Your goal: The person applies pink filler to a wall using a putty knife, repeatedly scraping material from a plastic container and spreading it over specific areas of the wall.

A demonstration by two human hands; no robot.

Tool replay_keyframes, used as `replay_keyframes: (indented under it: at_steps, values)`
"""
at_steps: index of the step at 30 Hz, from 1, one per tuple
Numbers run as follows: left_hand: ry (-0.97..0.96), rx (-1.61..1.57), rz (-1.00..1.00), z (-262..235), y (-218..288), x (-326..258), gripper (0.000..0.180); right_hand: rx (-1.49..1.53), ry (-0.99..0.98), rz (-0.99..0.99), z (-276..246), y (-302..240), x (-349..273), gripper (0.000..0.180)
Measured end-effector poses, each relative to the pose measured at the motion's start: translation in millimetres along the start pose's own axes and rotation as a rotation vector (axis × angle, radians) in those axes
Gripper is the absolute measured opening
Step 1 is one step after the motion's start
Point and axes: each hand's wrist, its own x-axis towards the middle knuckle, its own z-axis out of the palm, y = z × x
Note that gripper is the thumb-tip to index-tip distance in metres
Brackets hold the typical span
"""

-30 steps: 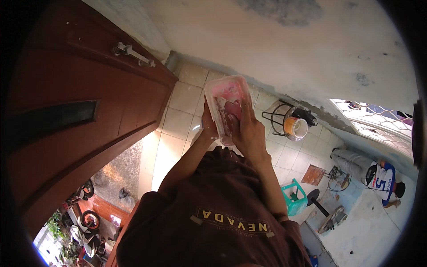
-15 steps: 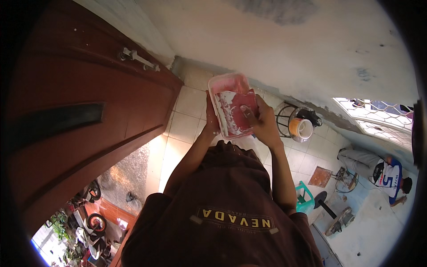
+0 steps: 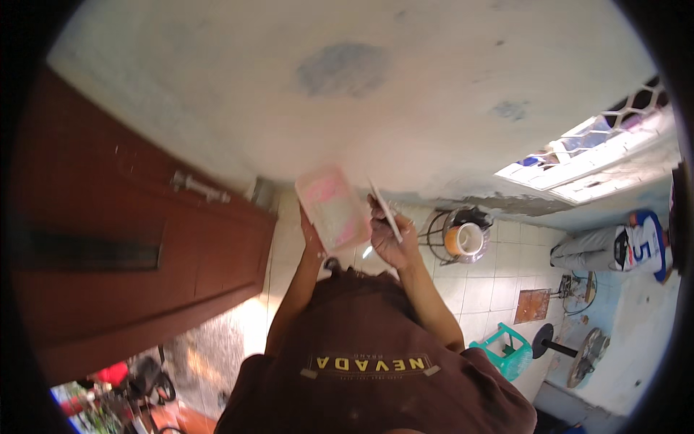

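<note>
Against the pale, blotched plaster wall point(image 3: 405, 94), just right of the dark red-brown wooden door point(image 3: 137, 246), the person is standing on the white tiled floor point(image 3: 484, 289) and working with both hands raised.

The left hand point(image 3: 312, 235) is gripping the pink-stained rectangular plastic tray point(image 3: 332, 208) from beneath, fingers closed on its lower edge; the tray is tilting toward the wall. The right hand point(image 3: 390, 235) is closed around the thin flat light-coloured blade tool point(image 3: 384, 211), whose tip is pointing up and left, just beside the tray's right rim.

For a clean pass, judging from this pose:
- Keep the tray close to the blade, so that material is travelling a short way.
- Keep the tray tilt shallow, or the load is likely to slide.
- Hold the blade at a low angle to the surface.

An orange pot on a black wire stand point(image 3: 463, 239) is sitting on the floor to the right, well apart.
</note>
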Motion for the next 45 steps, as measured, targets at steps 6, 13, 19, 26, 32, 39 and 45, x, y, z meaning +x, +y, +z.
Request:
replay_keyframes:
  at_steps: [6,13,19,26,32,39,45]
  values:
    - [-0.025,0.074,-0.050,5.2,-99.3,6.6,0.076,-0.220,0.237,-0.346,61.9,-84.0,-58.3,0.038]
    - [-0.108,-0.009,-0.304,10.3,-160.0,-9.5,0.091,-0.608,0.110,-0.626,167.3,-178.8,-126.4,0.037]
    - [-0.069,-0.070,-0.291,23.3,-198.9,-7.6,0.071,-1.418,0.097,-0.874,240.7,-227.6,-165.4,0.028]
    - [-0.073,-0.121,-0.131,35.0,-247.7,-36.1,0.075,-2.036,-0.189,-1.957,411.6,-344.4,-112.9,0.035]
    - [-0.089,-0.171,-0.075,42.4,-268.3,-38.9,0.088,-2.479,0.163,-2.454,502.6,-384.9,-38.0,0.044]
    - [-0.140,-0.279,-0.156,76.4,-294.3,-32.9,0.084,-2.834,-0.044,-2.345,323.5,-350.3,17.5,0.049]
    - [-0.067,-0.276,-0.144,73.4,-291.5,-60.5,0.076,-2.193,-0.053,-2.515,400.5,-369.9,-31.5,0.032]
